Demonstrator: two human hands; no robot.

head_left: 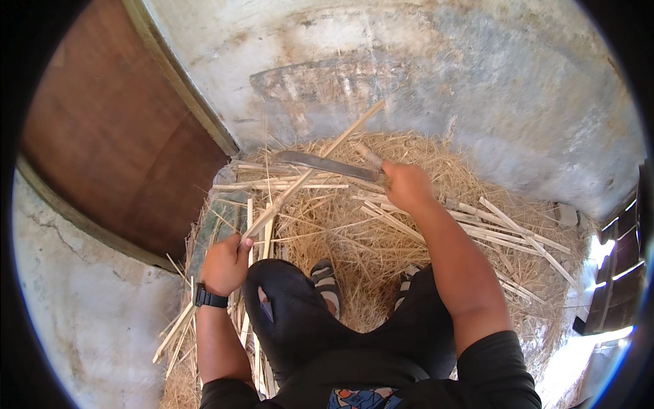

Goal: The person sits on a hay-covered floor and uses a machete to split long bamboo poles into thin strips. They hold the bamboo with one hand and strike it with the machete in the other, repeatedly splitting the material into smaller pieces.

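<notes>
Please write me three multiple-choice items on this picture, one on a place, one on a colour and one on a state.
1. Where does the blade of the long knife lie?
A. across the long bamboo strip
B. flat on the wooden door
C. under a foot

2. What colour is the watch on the left wrist?
A. white
B. black
C. red

3. How is the right hand?
A. open and empty
B. resting on the knee
C. closed round the knife's handle

Answers:
1. A, the dark blade crosses the strip above the straw pile.
2. B, the band and case look black.
3. C, the fingers wrap the handle, while the left hand grips the strip's near end.
</notes>
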